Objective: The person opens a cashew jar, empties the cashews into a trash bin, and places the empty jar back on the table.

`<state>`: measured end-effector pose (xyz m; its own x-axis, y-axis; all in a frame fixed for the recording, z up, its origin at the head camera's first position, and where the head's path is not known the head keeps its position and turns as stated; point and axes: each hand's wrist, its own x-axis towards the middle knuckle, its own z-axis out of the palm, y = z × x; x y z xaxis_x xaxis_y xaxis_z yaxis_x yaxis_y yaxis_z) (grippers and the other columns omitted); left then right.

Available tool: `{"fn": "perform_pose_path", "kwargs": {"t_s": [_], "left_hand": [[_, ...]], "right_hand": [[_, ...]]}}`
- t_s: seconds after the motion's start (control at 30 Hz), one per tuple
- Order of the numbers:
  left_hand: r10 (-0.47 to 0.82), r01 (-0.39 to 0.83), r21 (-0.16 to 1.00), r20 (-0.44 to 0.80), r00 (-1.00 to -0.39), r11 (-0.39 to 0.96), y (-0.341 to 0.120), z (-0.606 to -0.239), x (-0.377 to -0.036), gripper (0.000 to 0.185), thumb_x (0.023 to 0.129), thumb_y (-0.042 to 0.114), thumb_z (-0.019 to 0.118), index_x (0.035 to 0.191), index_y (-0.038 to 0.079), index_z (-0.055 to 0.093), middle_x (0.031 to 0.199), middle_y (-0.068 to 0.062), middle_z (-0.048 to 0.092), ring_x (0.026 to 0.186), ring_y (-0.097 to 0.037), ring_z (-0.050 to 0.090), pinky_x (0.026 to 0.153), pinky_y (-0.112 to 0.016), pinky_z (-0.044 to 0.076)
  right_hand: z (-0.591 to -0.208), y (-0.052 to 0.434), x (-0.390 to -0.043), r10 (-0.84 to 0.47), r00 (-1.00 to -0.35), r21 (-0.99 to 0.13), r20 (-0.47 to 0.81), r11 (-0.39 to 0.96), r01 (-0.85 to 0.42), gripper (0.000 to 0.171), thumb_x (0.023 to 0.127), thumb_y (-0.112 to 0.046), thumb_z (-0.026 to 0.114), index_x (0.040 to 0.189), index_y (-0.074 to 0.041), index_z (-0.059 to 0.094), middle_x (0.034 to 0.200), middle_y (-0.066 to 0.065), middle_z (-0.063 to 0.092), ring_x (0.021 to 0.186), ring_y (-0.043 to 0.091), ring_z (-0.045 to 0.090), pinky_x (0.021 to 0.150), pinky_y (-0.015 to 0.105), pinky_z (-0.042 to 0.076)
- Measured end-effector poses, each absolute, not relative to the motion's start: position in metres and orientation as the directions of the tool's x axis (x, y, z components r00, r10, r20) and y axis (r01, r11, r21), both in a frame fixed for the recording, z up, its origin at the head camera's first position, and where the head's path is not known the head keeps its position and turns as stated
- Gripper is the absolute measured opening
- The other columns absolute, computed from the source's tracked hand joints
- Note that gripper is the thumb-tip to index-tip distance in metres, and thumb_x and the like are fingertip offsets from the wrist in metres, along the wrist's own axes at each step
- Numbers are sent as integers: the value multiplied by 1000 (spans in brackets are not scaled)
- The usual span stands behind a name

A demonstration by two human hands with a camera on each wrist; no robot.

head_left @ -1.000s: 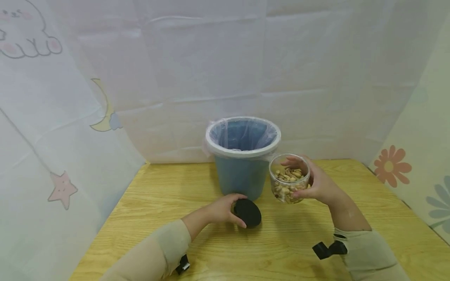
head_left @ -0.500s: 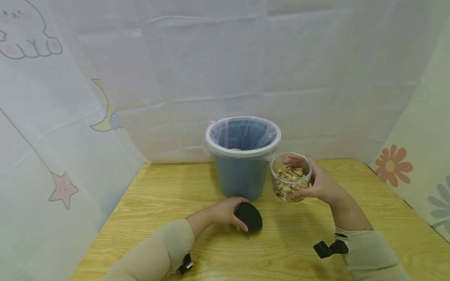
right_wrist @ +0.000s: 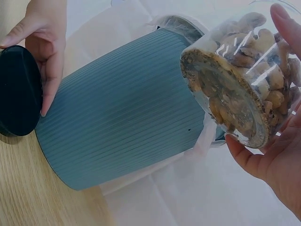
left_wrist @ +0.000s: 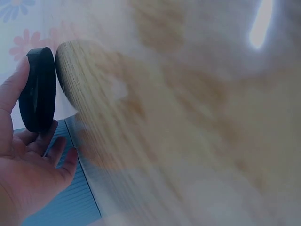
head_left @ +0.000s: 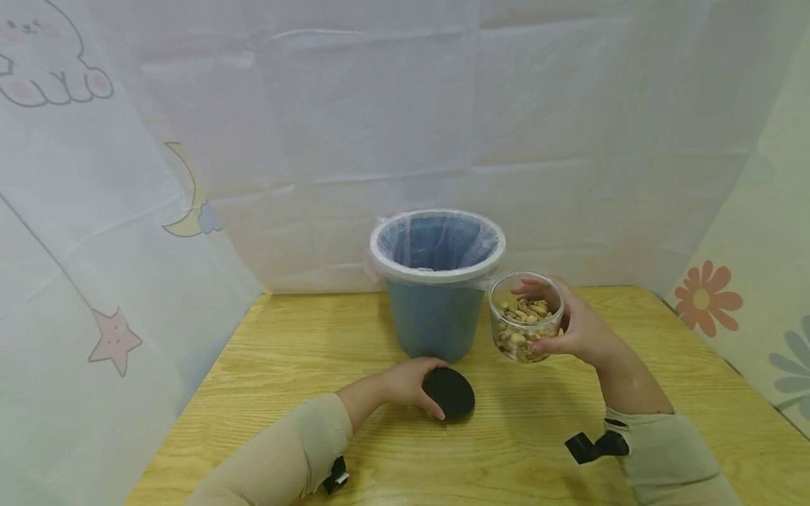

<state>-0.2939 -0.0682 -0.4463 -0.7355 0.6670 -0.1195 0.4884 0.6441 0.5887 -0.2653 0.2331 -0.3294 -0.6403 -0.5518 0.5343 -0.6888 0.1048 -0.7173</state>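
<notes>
1. The right hand (head_left: 579, 327) holds a clear jar (head_left: 525, 318) of nuts in the air, just right of the blue bin (head_left: 436, 281) and near its rim.
2. Its fingers (right_wrist: 287, 28) curl round the jar's far side, the thumb on the near side; the jar's mouth is uncovered.
3. The left hand (head_left: 405, 383) rests on the counter (head_left: 266, 365) in front of the bin, holding a black lid (head_left: 449, 392).
4. Its fingers (left_wrist: 51, 141) are half curled about the lid's edge, thumb along the rim; the lid touches the counter, tilted.
5. The bin has a clear plastic liner (head_left: 436, 242) folded over its rim.
</notes>
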Motion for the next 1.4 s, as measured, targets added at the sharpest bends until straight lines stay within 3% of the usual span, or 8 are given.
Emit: {"fn": "perform_pose_path", "kwargs": {"t_s": [0.37, 0.73, 0.97, 1.4], "left_hand": [[662, 485, 564, -153, -734, 669, -70, -447, -294, 92, 62, 42, 82, 138, 13, 38, 137, 1, 41, 126, -15, 38, 102, -29, 32], [672, 550, 461, -153, -724, 697, -70, -446, -293, 93, 63, 43, 81, 138, 13, 38, 138, -1, 41, 127, -16, 38, 102, -29, 32], [704, 612, 399, -133, -698, 682, -71, -447, -294, 90, 65, 40, 81, 138, 9, 39, 135, -2, 44, 124, -16, 40, 102, -27, 32], [721, 638, 372, -148, -677, 675, -72, -443, -292, 88, 69, 43, 78, 140, 9, 36, 136, -3, 42, 125, -16, 40, 101, -28, 33]], "right_hand": [[-330, 234, -266, -547, -639, -716, 542, 98, -691, 90, 62, 12, 74, 139, 1, 28, 129, 20, 42, 116, 19, 44, 80, 26, 49], [-332, 234, -267, -551, -628, -710, 550, 87, -699, 89, 63, 12, 74, 139, 0, 29, 129, 16, 44, 115, 19, 44, 80, 25, 49], [-332, 234, -266, -541, -655, -723, 528, 119, -681, 91, 61, 12, 74, 139, 1, 29, 129, 17, 44, 115, 18, 44, 80, 26, 49], [-332, 233, -268, -549, -642, -730, 536, 81, -679, 90, 61, 13, 73, 138, 2, 28, 129, 24, 41, 116, 20, 44, 79, 28, 50]]}}
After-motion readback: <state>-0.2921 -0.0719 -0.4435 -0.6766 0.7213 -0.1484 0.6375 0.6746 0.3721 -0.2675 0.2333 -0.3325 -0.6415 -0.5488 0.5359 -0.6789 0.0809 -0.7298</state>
